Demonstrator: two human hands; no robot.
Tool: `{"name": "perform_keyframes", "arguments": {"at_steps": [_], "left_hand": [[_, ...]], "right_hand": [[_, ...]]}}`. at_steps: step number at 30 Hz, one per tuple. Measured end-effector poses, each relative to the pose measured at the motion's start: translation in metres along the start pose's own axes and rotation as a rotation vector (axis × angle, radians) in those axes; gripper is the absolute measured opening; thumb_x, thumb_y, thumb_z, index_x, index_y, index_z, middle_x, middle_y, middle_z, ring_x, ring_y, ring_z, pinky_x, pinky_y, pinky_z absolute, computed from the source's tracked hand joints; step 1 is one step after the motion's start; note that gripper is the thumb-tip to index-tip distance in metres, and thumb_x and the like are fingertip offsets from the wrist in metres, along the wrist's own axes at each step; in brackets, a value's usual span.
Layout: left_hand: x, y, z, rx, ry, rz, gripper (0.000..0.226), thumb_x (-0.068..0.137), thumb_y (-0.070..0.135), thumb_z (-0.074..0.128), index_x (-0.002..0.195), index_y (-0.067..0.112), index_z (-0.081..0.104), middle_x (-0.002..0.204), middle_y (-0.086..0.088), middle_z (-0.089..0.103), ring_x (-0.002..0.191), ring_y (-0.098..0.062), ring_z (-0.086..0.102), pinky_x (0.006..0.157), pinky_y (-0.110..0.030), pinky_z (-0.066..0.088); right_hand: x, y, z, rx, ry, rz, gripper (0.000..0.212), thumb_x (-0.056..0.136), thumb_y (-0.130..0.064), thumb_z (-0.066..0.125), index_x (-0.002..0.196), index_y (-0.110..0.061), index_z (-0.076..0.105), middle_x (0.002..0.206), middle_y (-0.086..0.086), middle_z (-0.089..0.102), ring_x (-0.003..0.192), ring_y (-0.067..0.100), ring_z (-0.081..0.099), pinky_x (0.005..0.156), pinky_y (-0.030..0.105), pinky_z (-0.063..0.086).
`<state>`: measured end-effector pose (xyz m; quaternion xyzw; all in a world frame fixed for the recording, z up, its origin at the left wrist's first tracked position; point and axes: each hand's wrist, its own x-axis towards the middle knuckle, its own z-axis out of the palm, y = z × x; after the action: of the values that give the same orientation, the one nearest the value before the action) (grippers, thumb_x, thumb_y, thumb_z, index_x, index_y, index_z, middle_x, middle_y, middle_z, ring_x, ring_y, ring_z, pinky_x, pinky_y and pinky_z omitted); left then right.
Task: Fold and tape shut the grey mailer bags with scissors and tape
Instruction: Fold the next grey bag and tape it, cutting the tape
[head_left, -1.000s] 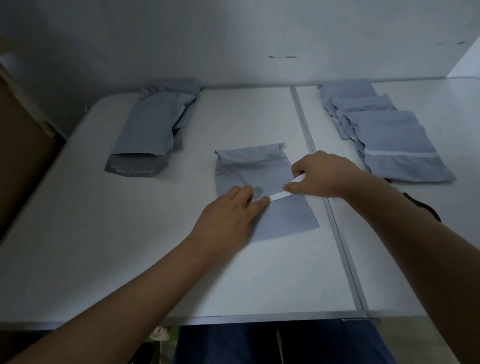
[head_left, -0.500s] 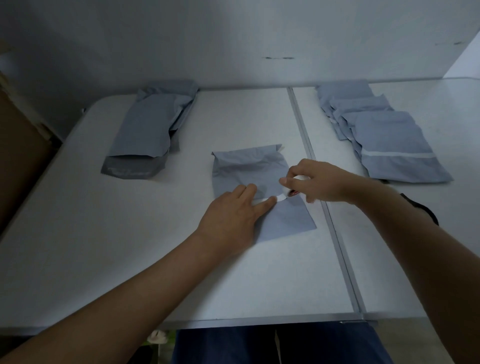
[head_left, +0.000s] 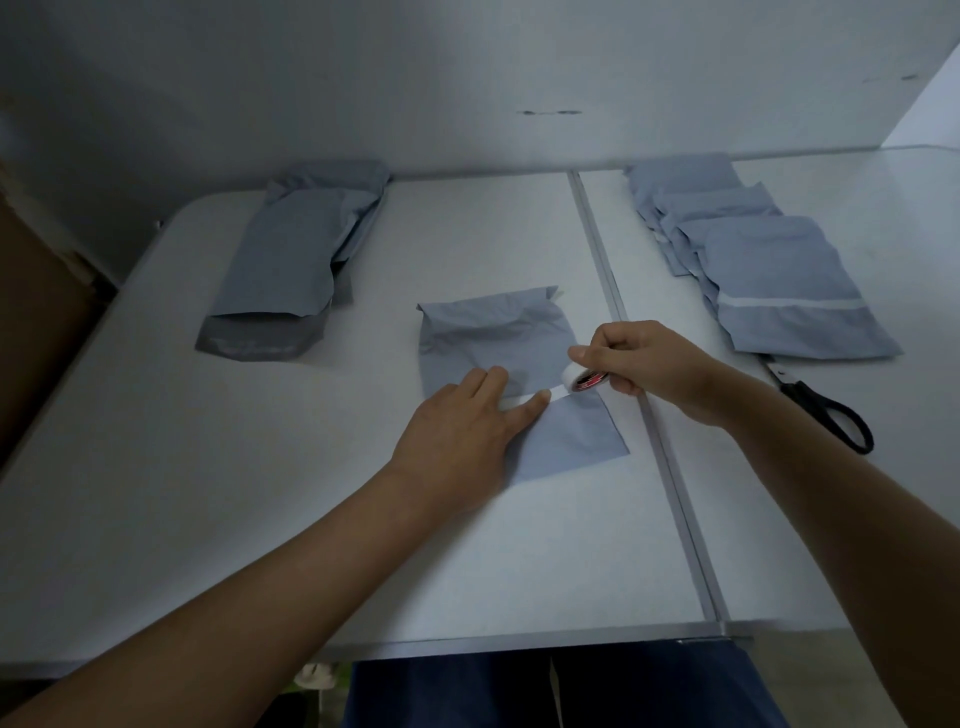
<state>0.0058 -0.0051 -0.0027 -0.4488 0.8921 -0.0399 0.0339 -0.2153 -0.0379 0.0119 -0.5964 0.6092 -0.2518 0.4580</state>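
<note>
Tape roll (head_left: 586, 378) pulled rightward (right hand (head_left: 644, 358)), left hand (head_left: 467, 431) pressing mailer (head_left: 498, 338)

Single head-worn wide-angle view. Looks forward and steeply down from the near edge of the white table (head_left: 218, 519) toward the far wall (head_left: 467, 78). Close range: both forearms enter from the near corners. Table edges bow from lens distortion. No second view.

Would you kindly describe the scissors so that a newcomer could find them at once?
Start at the white table and cross its metal seam to the right half. Just nearer than the overlapping stack of taped grey mailer bags lie the black-handled scissors, blades tucked under the nearest bag. They are the only dark thing on that half.
</note>
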Motion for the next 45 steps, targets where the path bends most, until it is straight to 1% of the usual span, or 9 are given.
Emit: {"name": "perform_keyframes", "arguments": {"at_steps": [4, 9, 15, 22, 32, 36, 39, 42, 45], "left_hand": [[0.001, -0.001, 0.000, 0.003, -0.017, -0.001, 0.063, 0.097, 0.034, 0.039, 0.152, 0.037, 0.009, 0.131, -0.006, 0.030, 0.116, -0.022, 0.036, 0.073, -0.029, 0.022], [0.000, -0.001, 0.000, -0.001, -0.025, -0.001, 0.065, 0.096, 0.034, 0.041, 0.152, 0.036, 0.009, 0.133, -0.007, 0.029, 0.117, -0.022, 0.036, 0.074, -0.028, 0.022], [0.001, -0.001, 0.001, -0.004, -0.026, 0.002, 0.066, 0.096, 0.032, 0.042, 0.152, 0.037, 0.009, 0.134, -0.006, 0.027, 0.118, -0.022, 0.034, 0.075, -0.029, 0.022], [0.000, -0.001, 0.002, -0.018, -0.019, 0.005, 0.066, 0.096, 0.032, 0.043, 0.152, 0.037, 0.008, 0.135, -0.006, 0.026, 0.119, -0.021, 0.033, 0.078, -0.028, 0.026], [0.002, -0.001, 0.002, -0.005, -0.014, 0.035, 0.065, 0.096, 0.032, 0.043, 0.153, 0.033, 0.011, 0.136, -0.006, 0.027, 0.119, -0.023, 0.034, 0.086, -0.031, 0.033], [0.010, 0.000, 0.000, -0.064, 0.025, 0.079, 0.058, 0.092, 0.022, 0.047, 0.148, 0.028, 0.032, 0.122, -0.004, 0.038, 0.107, -0.023, 0.040, 0.075, -0.030, 0.025], [0.021, 0.001, -0.003, -0.175, 0.088, 0.073, 0.039, 0.093, 0.017, 0.047, 0.130, 0.020, 0.057, 0.105, -0.003, 0.046, 0.094, -0.022, 0.044, 0.066, -0.032, 0.034], [0.030, 0.009, 0.000, -0.254, 0.158, 0.093, 0.032, 0.097, 0.016, 0.045, 0.123, 0.014, 0.063, 0.100, -0.005, 0.055, 0.093, -0.021, 0.049, 0.061, -0.034, 0.039], [0.032, 0.013, 0.008, -0.244, 0.235, 0.140, 0.026, 0.095, 0.016, 0.051, 0.113, 0.012, 0.069, 0.093, -0.004, 0.059, 0.083, -0.021, 0.052, 0.051, -0.030, 0.034]], "right_hand": [[0.004, 0.000, -0.002, -0.069, 0.012, 0.016, 0.039, 0.086, -0.040, 0.069, 0.073, -0.004, 0.057, 0.056, 0.000, 0.046, 0.050, 0.010, 0.036, 0.052, 0.021, 0.030], [0.007, -0.002, -0.004, -0.166, 0.049, 0.021, 0.040, 0.085, -0.042, 0.069, 0.065, -0.012, 0.052, 0.054, -0.001, 0.044, 0.049, 0.010, 0.036, 0.055, 0.024, 0.030], [0.007, -0.005, -0.008, -0.353, 0.079, 0.035, 0.046, 0.084, -0.046, 0.067, 0.072, -0.003, 0.056, 0.064, 0.003, 0.049, 0.061, 0.014, 0.042, 0.060, 0.029, 0.032], [0.007, -0.006, -0.011, -0.502, 0.098, 0.005, 0.041, 0.084, -0.045, 0.066, 0.065, -0.012, 0.052, 0.063, 0.000, 0.050, 0.061, 0.013, 0.043, 0.058, 0.028, 0.032], [0.007, -0.009, -0.009, -0.625, 0.100, -0.004, 0.040, 0.084, -0.049, 0.065, 0.072, -0.011, 0.058, 0.069, -0.001, 0.054, 0.063, 0.011, 0.046, 0.058, 0.028, 0.035], [0.004, -0.009, -0.009, -0.621, 0.077, -0.004, 0.038, 0.083, -0.051, 0.066, 0.070, -0.016, 0.056, 0.071, -0.001, 0.056, 0.064, 0.012, 0.048, 0.059, 0.027, 0.036], [0.004, -0.010, -0.010, -0.620, 0.076, -0.003, 0.038, 0.082, -0.051, 0.066, 0.069, -0.016, 0.058, 0.072, -0.002, 0.057, 0.065, 0.011, 0.049, 0.057, 0.026, 0.034], [0.006, -0.010, -0.009, -0.647, 0.071, -0.005, 0.040, 0.083, -0.053, 0.064, 0.069, -0.016, 0.057, 0.072, -0.001, 0.057, 0.066, 0.013, 0.050, 0.059, 0.027, 0.036], [0.005, -0.012, -0.009, -0.666, 0.061, -0.009, 0.040, 0.084, -0.053, 0.062, 0.066, -0.019, 0.054, 0.070, -0.003, 0.055, 0.065, 0.012, 0.049, 0.058, 0.028, 0.035]]}}
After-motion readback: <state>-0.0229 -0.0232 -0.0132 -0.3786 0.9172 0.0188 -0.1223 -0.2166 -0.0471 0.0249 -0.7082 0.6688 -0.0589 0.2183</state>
